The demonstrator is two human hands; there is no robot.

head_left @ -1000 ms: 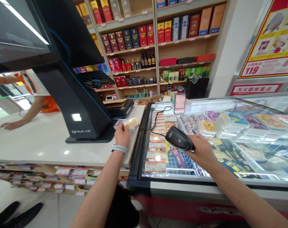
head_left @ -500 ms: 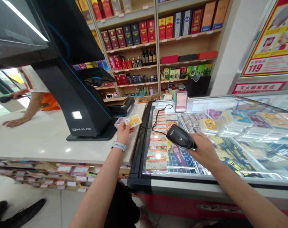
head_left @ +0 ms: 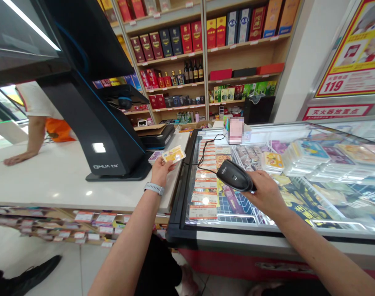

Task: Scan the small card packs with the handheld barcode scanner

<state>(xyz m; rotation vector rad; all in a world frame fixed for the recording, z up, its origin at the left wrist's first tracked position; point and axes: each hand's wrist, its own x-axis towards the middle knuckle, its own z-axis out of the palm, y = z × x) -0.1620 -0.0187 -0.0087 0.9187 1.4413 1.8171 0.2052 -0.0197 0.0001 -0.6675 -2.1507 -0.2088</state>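
My left hand [head_left: 161, 170] is closed on a flat yellow package [head_left: 174, 155] with a white rim, tilted a little above the counter's right end. A purple package [head_left: 155, 156] lies on the counter just behind that hand. In my right hand [head_left: 265, 192] is a black barcode scanner [head_left: 235, 176], its head turned left over the freezer's glass top. From the scanner a black cable [head_left: 201, 158] loops back across the glass. Similar yellow packages [head_left: 272, 161] are piled on the freezer to the right of the scanner.
A black checkout terminal [head_left: 113, 139] stands on the white counter [head_left: 51, 185]. The glass-topped freezer [head_left: 202, 236] carries several package stacks [head_left: 307, 154] and price labels [head_left: 205, 199]. Boxed bottles fill the shelves [head_left: 175, 61] behind. At left, another person's hand [head_left: 19, 158] rests on the counter.
The yellow package has been raised and tilted slightly, apart from the purple one. My right hand and the scanner are nearly still. The other person's second hand has left view.
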